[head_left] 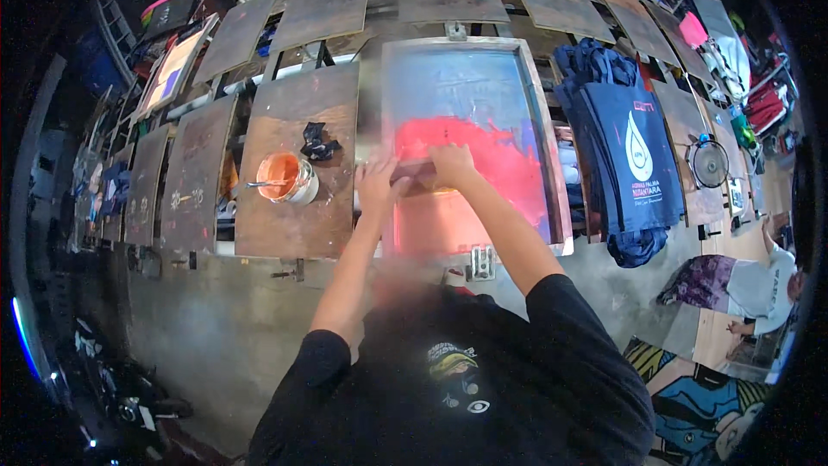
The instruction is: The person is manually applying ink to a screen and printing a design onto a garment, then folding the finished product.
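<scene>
A wooden-framed printing screen [530,86] lies in front of me, its mesh blue at the far end and spread with wet red-pink ink [509,164] over the middle and near part. Across the ink I hold a brown squeegee [412,172]. My left hand [377,183] grips its left end beside the frame's left side, which is blurred. Farther right, my right hand [452,166] is closed over the squeegee's other end. The squeegee's blade edge is mostly hidden. Below it the mesh looks paler and orange-pink.
Left of the screen, a board [285,116] bears an open ink tub [289,179] with a stirring stick and a crumpled black scrap [320,141]. Dark blue tote bags [634,155] are stacked at right. Several more boards stand in rows. Another person [750,285] is far right.
</scene>
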`<state>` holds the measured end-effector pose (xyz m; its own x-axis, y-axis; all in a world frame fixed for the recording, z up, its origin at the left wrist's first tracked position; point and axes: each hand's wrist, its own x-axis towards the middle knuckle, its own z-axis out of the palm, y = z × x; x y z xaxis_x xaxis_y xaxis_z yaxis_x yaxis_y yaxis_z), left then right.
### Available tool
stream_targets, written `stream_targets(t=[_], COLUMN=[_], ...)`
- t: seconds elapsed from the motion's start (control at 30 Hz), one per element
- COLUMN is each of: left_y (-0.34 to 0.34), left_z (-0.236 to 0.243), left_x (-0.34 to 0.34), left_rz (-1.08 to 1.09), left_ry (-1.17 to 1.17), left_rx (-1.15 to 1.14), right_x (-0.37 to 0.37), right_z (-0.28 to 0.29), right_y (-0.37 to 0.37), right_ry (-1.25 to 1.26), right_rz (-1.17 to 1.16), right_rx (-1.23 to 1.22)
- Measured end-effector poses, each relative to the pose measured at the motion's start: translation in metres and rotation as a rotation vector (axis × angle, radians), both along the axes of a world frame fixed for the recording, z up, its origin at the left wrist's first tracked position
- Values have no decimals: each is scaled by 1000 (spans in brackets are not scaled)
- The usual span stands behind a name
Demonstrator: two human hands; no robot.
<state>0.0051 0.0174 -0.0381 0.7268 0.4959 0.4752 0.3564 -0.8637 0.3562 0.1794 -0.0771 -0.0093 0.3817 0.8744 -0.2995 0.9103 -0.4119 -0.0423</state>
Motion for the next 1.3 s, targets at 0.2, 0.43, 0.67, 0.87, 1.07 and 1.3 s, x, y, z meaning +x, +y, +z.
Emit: stream_targets(t=[0.2, 0.43, 0.67, 0.87, 1.07, 1.3], left_y=[-15, -20, -42, -90, -97, -48], left_z=[22, 27, 0, 5, 9, 21], left_x=[-3, 6, -30, -72, -88, -55], left_rz=[30, 20, -62, -67, -140, -238], left_ry=[126, 69, 54, 62, 28, -34], left_rx=[-87, -84, -204, -269, -350, -204], right_x=[-4, -3, -30, -63, -83, -58], right_z=[-16, -20, -34, -22, -15, 17], right_y=[-27, -41, -76, -126, -144, -95], right_ry=[-7, -199, -238, -230, -207, -82], right_rz=[27, 37, 100, 186, 143, -8], right_rx=[302, 471, 512, 606, 529, 203])
